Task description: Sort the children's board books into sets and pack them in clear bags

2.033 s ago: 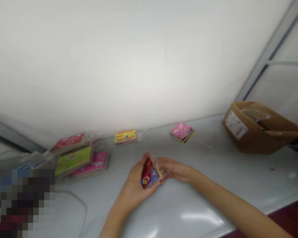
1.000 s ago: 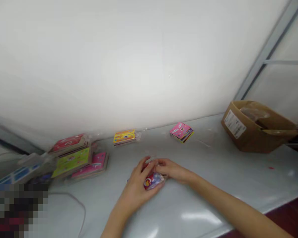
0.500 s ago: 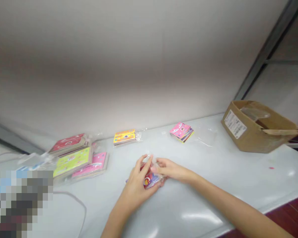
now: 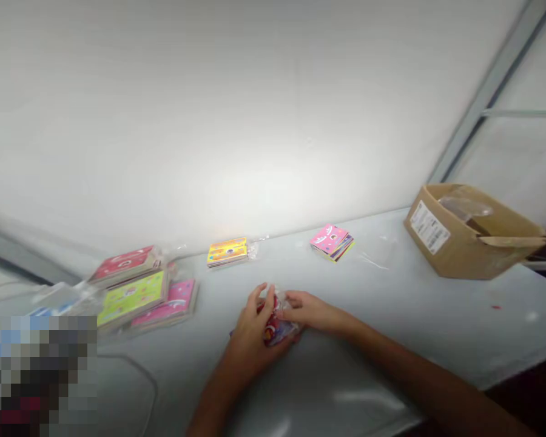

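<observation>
A small red and blue packet in clear plastic (image 4: 277,326) lies between my hands at the front middle of the table. My left hand (image 4: 252,331) is wrapped round its left side, fingers on top and thumb along the near edge. From the right, my right hand (image 4: 310,311) pinches the clear plastic at the packet's upper right. Beyond them sit a yellow and orange stack of cards (image 4: 228,251) in plastic and a fanned stack with a pink top (image 4: 331,239).
Wrapped stacks in red (image 4: 126,263), lime green (image 4: 134,296) and pink (image 4: 175,302) lie at the left. An open cardboard box (image 4: 468,243) stands at the right. A thin cable (image 4: 151,379) curves across the left front of the grey table (image 4: 346,376).
The fingers of my left hand have shifted slightly on the packet. My right hand has hardly moved. The wall looks brighter, and my arms look darker.
</observation>
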### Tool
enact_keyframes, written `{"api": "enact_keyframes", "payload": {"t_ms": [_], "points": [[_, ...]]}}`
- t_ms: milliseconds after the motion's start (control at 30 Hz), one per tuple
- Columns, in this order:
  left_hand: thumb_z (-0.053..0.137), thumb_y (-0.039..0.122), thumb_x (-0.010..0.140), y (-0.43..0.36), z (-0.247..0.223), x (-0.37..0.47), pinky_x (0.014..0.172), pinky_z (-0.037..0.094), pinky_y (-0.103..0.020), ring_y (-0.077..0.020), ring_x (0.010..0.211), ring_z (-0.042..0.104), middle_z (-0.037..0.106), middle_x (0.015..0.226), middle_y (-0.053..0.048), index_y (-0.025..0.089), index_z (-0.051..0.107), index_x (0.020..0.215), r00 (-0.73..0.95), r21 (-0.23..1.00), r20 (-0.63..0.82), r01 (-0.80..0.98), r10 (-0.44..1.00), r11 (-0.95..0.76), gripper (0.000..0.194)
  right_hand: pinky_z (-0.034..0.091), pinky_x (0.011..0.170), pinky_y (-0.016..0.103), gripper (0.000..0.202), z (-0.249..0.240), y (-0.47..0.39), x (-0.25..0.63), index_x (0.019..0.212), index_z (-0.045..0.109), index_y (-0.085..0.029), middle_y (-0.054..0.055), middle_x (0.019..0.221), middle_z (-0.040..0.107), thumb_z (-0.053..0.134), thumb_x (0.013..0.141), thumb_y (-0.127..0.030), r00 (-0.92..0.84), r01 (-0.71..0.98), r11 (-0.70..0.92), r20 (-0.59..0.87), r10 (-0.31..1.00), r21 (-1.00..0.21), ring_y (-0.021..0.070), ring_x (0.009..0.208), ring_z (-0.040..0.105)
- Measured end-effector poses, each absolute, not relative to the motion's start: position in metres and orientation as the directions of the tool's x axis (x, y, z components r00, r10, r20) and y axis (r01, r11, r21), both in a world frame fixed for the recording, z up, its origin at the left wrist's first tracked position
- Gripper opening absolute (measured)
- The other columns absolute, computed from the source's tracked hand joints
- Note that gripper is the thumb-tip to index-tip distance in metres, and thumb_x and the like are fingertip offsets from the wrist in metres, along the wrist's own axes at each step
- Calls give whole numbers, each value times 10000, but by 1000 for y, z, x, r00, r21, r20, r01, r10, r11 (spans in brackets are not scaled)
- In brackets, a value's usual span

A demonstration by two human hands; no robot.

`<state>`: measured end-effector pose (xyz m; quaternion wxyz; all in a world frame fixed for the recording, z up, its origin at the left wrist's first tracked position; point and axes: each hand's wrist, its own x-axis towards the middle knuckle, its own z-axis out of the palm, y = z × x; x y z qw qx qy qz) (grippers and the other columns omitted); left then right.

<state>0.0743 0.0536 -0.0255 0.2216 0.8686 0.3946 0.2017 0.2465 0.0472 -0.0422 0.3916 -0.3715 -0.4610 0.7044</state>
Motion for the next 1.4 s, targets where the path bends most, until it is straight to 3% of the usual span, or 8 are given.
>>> {"api": "enact_keyframes", "payload": {"t_ms": [167, 367, 567, 800, 1000, 1200, 1400], "points": [[596, 496, 755, 52, -21, 76, 1026, 397, -436, -290, 1252, 430, 265, 1447, -151, 201, 350, 1356, 588, 545, 129, 631, 798, -553, 714, 475, 613, 263, 442, -44, 48, 246, 973, 596, -146, 28, 819, 642, 704, 668, -447, -403, -193, -249, -155, 902, -949, 139, 673, 602], [631, 501, 717, 53, -18, 78, 1027, 378, -462, -304, 1236, 439, 441, 1336, -140, 201, 438, 1287, 561, 522, 124, 665, 819, -534, 672, 475, 570, 261, 392, -46, 49, 245, 920, 593, -148, 21, 778, 634, 705, 663, -423, -381, -194, -242, -154, 912, -951, 129, 609, 585], [629, 516, 705, 52, -14, 78, 936, 430, -471, -291, 1095, 544, 559, 1210, -124, 197, 463, 1243, 530, 522, 100, 693, 842, -498, 647, 469, 565, 244, 417, -41, 48, 247, 880, 588, -154, 12, 769, 630, 733, 628, -454, -392, -213, -290, -190, 900, -933, 122, 621, 583], [693, 371, 642, 55, -11, 65, 917, 450, -454, -297, 1077, 565, 593, 1202, -106, 209, 474, 1239, 566, 525, 84, 674, 820, -519, 656, 472, 511, 214, 429, -40, 48, 249, 900, 603, -144, 5, 748, 617, 708, 663, -486, -434, -221, -328, -208, 876, -919, 104, 594, 567], [672, 352, 666, 56, -8, 64, 921, 465, -437, -282, 1066, 578, 612, 1174, -98, 222, 482, 1239, 572, 527, 134, 651, 810, -546, 618, 493, 514, 215, 440, -37, 47, 250, 970, 601, -154, 35, 814, 626, 690, 694, -486, -432, -246, -335, -206, 878, -910, 117, 650, 581], [643, 349, 701, 62, -3, 54, 988, 418, -427, -270, 1155, 524, 547, 1276, -103, 219, 411, 1315, 543, 498, 210, 656, 813, -567, 669, 510, 543, 230, 416, -41, 50, 256, 1007, 581, -155, 39, 803, 631, 595, 780, -504, -449, -326, -380, -211, 868, -866, 128, 655, 626], [601, 321, 702, 81, 25, 27, 960, 415, -451, -286, 1139, 524, 554, 1249, -102, 228, 383, 1323, 460, 345, 421, 716, 782, -607, 665, 513, 595, 261, 368, -43, 50, 259, 1062, 560, -149, 57, 819, 659, 582, 815, -420, -424, -367, -428, -261, 867, -826, 132, 629, 645]]}}
